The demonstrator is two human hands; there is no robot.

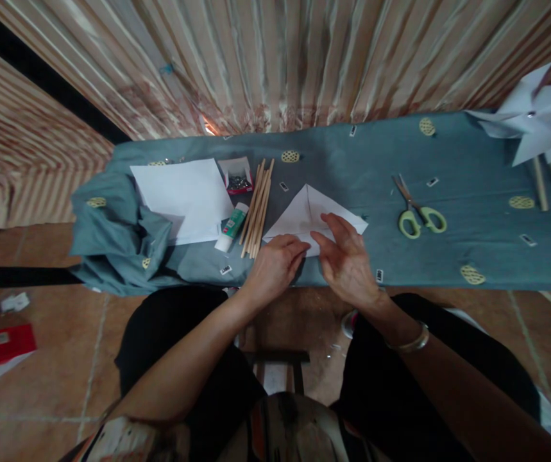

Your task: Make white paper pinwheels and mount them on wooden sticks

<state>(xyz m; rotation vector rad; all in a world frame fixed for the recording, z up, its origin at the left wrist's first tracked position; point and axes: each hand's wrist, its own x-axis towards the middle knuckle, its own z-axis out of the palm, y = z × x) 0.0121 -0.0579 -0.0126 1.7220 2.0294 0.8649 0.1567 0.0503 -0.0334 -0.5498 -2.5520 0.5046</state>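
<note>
A white sheet of paper (297, 215) with crease lines lies at the table's near edge, one corner pointing away from me. My left hand (278, 262) is closed at its near left edge, with thumb and fingertips pressed together on the paper. Over the right part, my right hand (347, 262) rests with its thumb and fingers apart. Wooden sticks (258, 212) lie in a bundle left of the paper, beside a green and white glue stick (231, 226). To the right, scissors (417, 208) with green handles lie with their blades slightly apart.
Blank white sheets (183, 192) are stacked at left, beside a small open box (237, 174) of metal pins. White paper pinwheels (532, 115) on sticks lie at far right. A teal cloth (487, 247) covers the narrow table, bunched at its left end. Behind hangs a striped curtain (304, 58).
</note>
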